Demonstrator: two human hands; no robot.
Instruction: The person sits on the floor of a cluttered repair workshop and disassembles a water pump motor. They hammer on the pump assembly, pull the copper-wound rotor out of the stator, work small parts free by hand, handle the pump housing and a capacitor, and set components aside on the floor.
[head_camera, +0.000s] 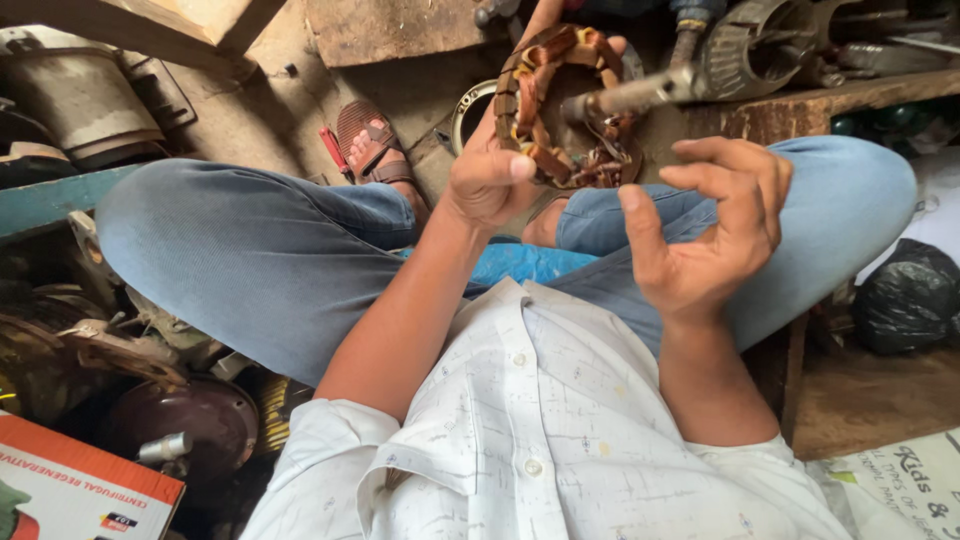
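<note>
head view, entry one: wound motor stator (560, 105), copper coils in a ring, held up far of centre, over the knees. my left hand (492, 180) is pinching its near-left rim, thumb on top. my right hand (712, 235) hangs just right of it, fingers curled and apart, holding nothing. metal shaft (635, 95) pokes into the ring from the right. risk, as i judge it: a one-rim grip could slip, and the shaft could scrape the windings.

The left hand (492, 178) covers the near rim of the copper-wound stator ring (560, 100), and its fingers behind the ring are hidden. Above the hands, the metal shaft (640, 95) is blurred, and the machine parts (770, 40) are cut by the top edge.
</note>
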